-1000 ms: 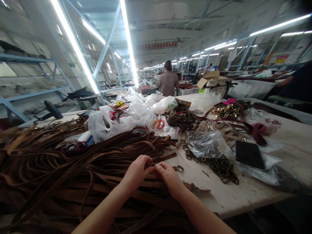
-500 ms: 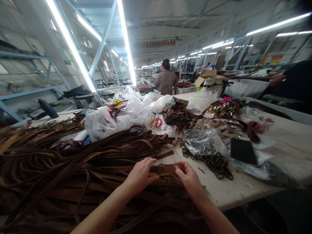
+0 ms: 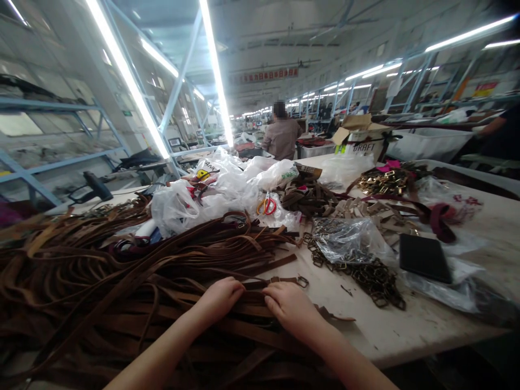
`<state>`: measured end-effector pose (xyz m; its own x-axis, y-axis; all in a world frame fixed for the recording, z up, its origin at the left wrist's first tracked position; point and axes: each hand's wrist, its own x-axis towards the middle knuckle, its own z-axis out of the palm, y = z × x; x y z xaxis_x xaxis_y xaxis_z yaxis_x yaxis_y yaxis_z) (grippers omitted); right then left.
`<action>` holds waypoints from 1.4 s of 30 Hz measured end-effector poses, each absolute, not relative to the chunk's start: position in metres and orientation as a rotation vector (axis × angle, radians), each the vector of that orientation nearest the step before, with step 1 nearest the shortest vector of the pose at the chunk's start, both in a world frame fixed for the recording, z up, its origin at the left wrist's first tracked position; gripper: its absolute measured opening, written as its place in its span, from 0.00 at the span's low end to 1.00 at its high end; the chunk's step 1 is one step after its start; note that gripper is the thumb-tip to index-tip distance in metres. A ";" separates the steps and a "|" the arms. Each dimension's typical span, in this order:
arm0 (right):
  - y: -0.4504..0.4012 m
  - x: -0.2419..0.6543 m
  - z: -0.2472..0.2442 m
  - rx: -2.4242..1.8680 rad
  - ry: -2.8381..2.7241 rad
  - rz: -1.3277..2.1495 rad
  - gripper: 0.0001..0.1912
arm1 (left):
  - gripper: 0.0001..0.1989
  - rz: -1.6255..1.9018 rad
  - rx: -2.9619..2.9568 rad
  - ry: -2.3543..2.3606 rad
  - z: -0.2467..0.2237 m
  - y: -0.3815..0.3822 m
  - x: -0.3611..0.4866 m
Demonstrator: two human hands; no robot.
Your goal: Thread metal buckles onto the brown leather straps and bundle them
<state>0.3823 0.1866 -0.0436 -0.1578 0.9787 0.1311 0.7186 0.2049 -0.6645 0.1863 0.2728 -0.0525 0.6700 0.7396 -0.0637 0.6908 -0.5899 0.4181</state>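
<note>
A brown leather strap [image 3: 254,297] runs between my hands, low over the front of the pile. My left hand [image 3: 219,299] is closed on its left part, and my right hand [image 3: 291,304] has its fingers curled over the right part. Both sets of fingertips are partly hidden. Just beyond my right hand, a metal buckle [image 3: 303,281] sticks out at the end of a strap lying on the table. Many long brown leather straps [image 3: 134,292] spread under and to the left of my hands.
Dark metal buckles [image 3: 377,284] lie in a heap under a clear plastic bag [image 3: 351,241], beside a black phone-like slab [image 3: 424,257]. Scissors [image 3: 266,205] rest on white plastic bags [image 3: 219,189]. A person [image 3: 281,135] stands beyond the table [image 3: 406,330]. An open carton [image 3: 361,138] is behind.
My right hand has left the buckle end and moved nearer my left hand, curling over the strap. The buckle end now lies beyond it. The whole view has shifted slightly.
</note>
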 end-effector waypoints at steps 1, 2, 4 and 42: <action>0.186 0.379 -0.045 -1.595 -2.011 0.602 0.13 | 0.13 0.176 2.534 1.141 -0.051 0.277 0.188; 0.185 0.377 -0.047 -1.618 -2.052 0.578 0.13 | 0.13 0.180 2.600 1.165 -0.051 0.282 0.190; 0.181 0.376 -0.051 -1.647 -2.083 0.529 0.13 | 0.10 0.148 2.708 1.199 -0.053 0.292 0.194; 0.212 0.487 -0.075 -2.234 -1.798 0.280 0.04 | 0.11 0.242 2.059 1.023 -0.013 0.252 0.216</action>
